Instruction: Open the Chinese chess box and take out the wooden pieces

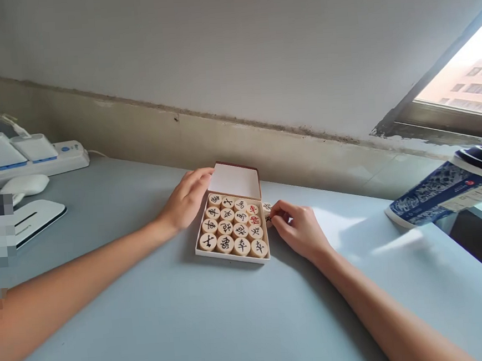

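Note:
A white box (232,257) with its lid (236,179) folded back sits on the desk. Round wooden Chinese chess pieces (241,230) fill it in rows, most with black characters and a couple with red. My left hand (188,200) rests along the box's left side, fingers stretched out and the tips by the lid. Just right of the box, my right hand (301,226) has thumb and fingers pinched at a Chinese chess piece (268,219), partly hidden by the fingertips. Another loose piece (267,207) shows right behind it.
Along the left stand a white power strip (70,155) with chargers and a white device (39,218) on the desk. A blue patterned cup (445,186) with a dark lid leans at the right. A wall (157,131) bounds the desk's back, with a window (467,85) at right.

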### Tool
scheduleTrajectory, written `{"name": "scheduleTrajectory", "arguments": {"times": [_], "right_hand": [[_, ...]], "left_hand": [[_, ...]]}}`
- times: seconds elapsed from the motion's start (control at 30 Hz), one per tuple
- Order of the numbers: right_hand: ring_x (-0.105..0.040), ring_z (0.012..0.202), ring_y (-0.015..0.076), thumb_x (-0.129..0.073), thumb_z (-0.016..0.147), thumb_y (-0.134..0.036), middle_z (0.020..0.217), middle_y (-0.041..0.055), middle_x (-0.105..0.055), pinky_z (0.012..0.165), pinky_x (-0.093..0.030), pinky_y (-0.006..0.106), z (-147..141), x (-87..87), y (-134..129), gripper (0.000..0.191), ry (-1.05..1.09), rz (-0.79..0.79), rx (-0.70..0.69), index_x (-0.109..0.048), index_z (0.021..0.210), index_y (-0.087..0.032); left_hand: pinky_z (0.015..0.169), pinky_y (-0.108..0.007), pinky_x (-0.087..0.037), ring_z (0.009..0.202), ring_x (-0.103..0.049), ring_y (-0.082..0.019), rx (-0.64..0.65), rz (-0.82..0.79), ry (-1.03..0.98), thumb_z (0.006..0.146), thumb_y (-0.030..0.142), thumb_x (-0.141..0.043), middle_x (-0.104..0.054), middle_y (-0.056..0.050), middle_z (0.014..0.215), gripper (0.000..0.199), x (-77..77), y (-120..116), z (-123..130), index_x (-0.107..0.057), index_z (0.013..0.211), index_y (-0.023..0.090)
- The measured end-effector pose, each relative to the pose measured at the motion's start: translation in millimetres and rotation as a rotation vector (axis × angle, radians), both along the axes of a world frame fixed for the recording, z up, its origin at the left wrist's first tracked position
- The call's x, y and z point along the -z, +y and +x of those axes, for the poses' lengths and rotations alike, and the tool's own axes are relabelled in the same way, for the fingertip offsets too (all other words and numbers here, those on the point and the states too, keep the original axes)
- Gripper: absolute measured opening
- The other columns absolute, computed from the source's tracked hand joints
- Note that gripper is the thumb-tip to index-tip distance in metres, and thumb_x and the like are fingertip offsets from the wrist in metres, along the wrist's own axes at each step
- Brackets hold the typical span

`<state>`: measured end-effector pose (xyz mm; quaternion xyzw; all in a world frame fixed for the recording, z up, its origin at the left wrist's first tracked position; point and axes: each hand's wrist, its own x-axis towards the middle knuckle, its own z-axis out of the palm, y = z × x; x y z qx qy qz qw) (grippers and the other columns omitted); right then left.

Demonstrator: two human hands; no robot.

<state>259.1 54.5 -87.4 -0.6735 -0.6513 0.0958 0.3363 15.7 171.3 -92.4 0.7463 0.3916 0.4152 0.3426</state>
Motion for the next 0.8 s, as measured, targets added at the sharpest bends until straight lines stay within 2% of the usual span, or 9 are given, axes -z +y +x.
{"name": "scheduleTrajectory", "arguments": {"times": [0.1, 0.3, 0.47, 0.63, 0.8], "right_hand": [[-0.049, 0.051, 0.015, -0.045, 0.077, -0.03, 0.062, -0.0009, -0.067, 0.056, -0.039, 0.028, -0.4, 0.8, -0.4, 0.016, -0.005, 0.005, 0.014, -0.06, 0.074, -0.024], [-0.057, 0.057, 0.0175, -0.047, 0.08, -0.029, 0.069, 0.0013, -0.072, 0.059, -0.043, 0.029, 0.0, 2.1, 0.6, 0.019, -0.002, 0.024, 0.019, -0.065, 0.08, -0.024], [-0.047, 0.053, 0.0154, -0.046, 0.085, -0.028, 0.058, -0.0035, -0.055, 0.054, -0.037, 0.028, -8.6, -4.6, -2.9, 0.018, 0.029, 0.073, 0.055, -0.063, 0.087, -0.024], [-0.034, 0.049, 0.0123, -0.051, 0.091, -0.038, 0.055, -0.0079, -0.039, 0.049, -0.03, 0.026, -24.3, -14.7, -20.8, 0.021, 0.058, 0.063, -0.049, -0.065, 0.087, -0.023], [-0.035, 0.051, 0.0118, -0.057, 0.096, -0.045, 0.059, -0.0078, -0.04, 0.049, -0.03, 0.026, -26.8, -12.0, -29.8, 0.034, 0.096, -0.018, -0.139, -0.073, 0.108, -0.018]], "left_hand": [[0.123, -0.043, -0.041, 0.14, -0.053, -0.029, 0.018, -0.002, 0.064, 0.1, 0.05, -0.04, -0.064, -0.008, 0.141, 0.049, 2.5, 3.1, 0.0, -0.07, 0.128, 0.022], [0.115, -0.039, -0.051, 0.134, -0.057, -0.029, 0.065, -0.002, 0.165, 0.099, 0.045, -0.042, -0.063, -0.008, 0.136, 0.043, -0.7, -4.5, 0.7, -0.077, 0.106, 0.022], [0.108, -0.038, -0.056, 0.129, -0.06, -0.028, 0.06, -0.008, 0.197, 0.099, 0.033, -0.041, -0.062, -0.008, 0.134, 0.037, 0.4, -5.4, 0.0, -0.076, 0.105, 0.022], [0.102, -0.037, -0.059, 0.118, -0.066, -0.026, 0.063, -0.012, 0.206, 0.098, 0.029, -0.044, -0.061, -0.008, 0.134, 0.032, 2.2, -4.4, 0.4, -0.075, 0.105, 0.023], [0.107, -0.035, -0.056, 0.126, -0.062, -0.025, 0.071, 0.001, 0.198, 0.099, 0.028, -0.042, -0.062, -0.008, 0.134, 0.035, 1.8, -4.2, 1.3, -0.076, 0.104, 0.022]]}}
